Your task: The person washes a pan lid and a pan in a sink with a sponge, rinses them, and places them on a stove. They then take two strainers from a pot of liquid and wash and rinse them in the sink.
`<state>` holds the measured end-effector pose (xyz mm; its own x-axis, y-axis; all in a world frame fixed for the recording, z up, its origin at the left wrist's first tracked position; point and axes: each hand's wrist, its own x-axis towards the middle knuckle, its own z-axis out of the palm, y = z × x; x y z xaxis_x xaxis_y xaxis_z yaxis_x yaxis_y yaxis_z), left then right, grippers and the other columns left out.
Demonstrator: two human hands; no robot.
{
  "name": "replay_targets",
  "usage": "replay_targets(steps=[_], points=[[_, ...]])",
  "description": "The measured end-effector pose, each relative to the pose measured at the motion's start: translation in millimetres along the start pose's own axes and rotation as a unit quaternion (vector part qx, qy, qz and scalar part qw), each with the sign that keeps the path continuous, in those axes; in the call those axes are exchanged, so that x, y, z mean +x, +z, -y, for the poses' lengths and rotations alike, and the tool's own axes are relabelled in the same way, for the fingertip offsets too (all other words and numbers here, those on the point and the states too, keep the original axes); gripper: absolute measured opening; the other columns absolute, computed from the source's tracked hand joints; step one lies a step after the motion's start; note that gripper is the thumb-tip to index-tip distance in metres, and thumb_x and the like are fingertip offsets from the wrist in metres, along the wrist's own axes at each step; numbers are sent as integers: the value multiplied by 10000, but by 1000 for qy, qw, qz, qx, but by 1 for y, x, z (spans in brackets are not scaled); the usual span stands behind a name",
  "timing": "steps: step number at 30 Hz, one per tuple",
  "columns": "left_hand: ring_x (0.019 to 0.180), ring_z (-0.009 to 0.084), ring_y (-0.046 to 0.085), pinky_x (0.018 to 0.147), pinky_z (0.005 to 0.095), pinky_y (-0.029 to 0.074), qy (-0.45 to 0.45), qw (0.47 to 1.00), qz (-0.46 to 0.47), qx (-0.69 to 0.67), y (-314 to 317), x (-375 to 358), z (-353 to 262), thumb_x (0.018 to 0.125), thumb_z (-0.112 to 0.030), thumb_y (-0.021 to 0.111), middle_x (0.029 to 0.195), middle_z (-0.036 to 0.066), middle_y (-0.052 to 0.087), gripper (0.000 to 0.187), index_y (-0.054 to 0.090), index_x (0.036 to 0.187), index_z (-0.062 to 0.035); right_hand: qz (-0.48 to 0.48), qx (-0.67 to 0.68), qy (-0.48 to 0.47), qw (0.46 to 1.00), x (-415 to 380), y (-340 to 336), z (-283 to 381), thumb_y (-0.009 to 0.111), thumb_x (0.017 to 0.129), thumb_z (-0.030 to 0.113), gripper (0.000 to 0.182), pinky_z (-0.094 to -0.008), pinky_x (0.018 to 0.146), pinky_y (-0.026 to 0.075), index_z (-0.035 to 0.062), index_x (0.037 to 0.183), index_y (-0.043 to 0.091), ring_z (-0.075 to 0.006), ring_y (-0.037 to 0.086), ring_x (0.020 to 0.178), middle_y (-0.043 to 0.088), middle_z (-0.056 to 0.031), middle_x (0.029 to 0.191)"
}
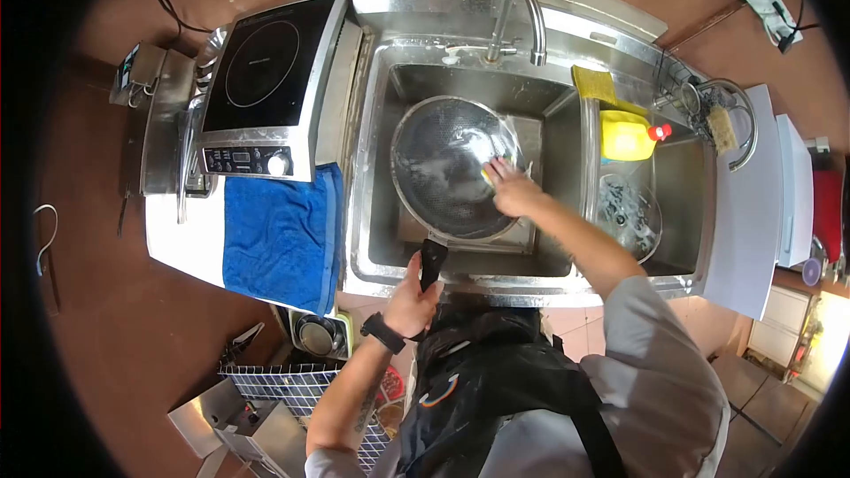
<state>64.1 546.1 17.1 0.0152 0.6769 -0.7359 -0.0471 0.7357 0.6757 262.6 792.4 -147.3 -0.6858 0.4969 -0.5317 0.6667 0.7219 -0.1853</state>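
Note:
A dark round pan (434, 159) with wet, soapy patches lies tilted in the left basin of the steel sink (556, 142). My left hand (411, 301) is wrapped round its black handle (433, 258) at the sink's front edge. Pressed on the right part of the pan's inner surface, my right hand (513, 188) holds a small yellow sponge (488, 175), mostly hidden under the fingers.
The curved faucet (537, 22) rises behind the basin. Right of it are a yellow cloth (594, 84), a yellow bottle (626, 135) and a soapy bowl (630, 212). An induction cooker (248, 137) and blue towel (279, 235) are left.

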Motion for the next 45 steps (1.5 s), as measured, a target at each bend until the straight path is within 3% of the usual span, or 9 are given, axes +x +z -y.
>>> replay_targets(steps=[4,12,18,21,23,26,33,41,45], points=[[423,100,454,398,276,407,97,978,-51,176,7,23,18,959,-110,524,611,-7,488,764,36,1547,-83,39,464,-19,885,-26,-7,83,488,907,194,663,-376,1203,199,-103,1453,256,-391,222,1454,187,-324,1541],[802,482,652,714,485,509,82,965,-36,246,11,-22,-13,921,-180,570,817,329,638,738,154,1478,67,-367,138,23,919,45,-6,30,568,878,138,615,-464,1117,352,-22,1427,343,-412,319,1379,331,-257,1470],[805,470,659,720,474,515,-24,987,-5,159,8,-19,-35,923,-185,574,816,321,648,730,168,1478,60,-121,118,-297,940,7,-16,38,625,855,141,684,-430,1216,203,91,1481,354,-351,162,1480,253,-189,1568],[787,475,654,713,477,513,-18,980,-14,198,9,-12,-16,922,-183,568,787,309,652,725,170,1475,65,-183,115,-73,974,28,-17,5,496,941,169,563,-446,1223,168,42,1471,357,-325,145,1489,232,-209,1572],[424,212,562,459,354,472,345,881,-126,299,14,16,31,921,-131,548,603,137,597,715,160,1500,25,-269,30,21,962,55,-12,32,397,1005,249,536,-457,1213,173,21,1484,318,-335,143,1488,222,-226,1571],[434,229,575,465,361,479,148,953,-71,253,20,26,22,906,-134,557,648,175,617,723,170,1494,33,-186,633,-50,750,110,53,92,343,1040,257,502,-426,1194,192,66,1501,287,-394,146,1471,197,-229,1580],[428,125,515,416,299,434,21,1000,12,11,13,4,-8,939,-110,539,581,31,528,737,90,1512,5,94,-99,-270,953,-26,-15,-47,450,976,231,367,-403,1203,239,109,1279,617,-277,352,1418,473,-129,1461],[632,304,672,635,363,531,142,946,36,288,13,-19,-21,915,-143,595,796,213,673,743,176,1499,45,-191,278,-58,940,35,-116,-31,473,960,103,561,-410,1147,368,211,1496,349,-304,324,1424,299,-101,1562],[894,344,681,765,376,511,91,957,35,275,28,-13,-37,893,-170,638,969,333,645,743,240,1477,60,-311,126,-331,882,52,-101,39,546,939,335,277,-410,1004,448,144,1104,660,-288,557,1130,618,-65,1170]])
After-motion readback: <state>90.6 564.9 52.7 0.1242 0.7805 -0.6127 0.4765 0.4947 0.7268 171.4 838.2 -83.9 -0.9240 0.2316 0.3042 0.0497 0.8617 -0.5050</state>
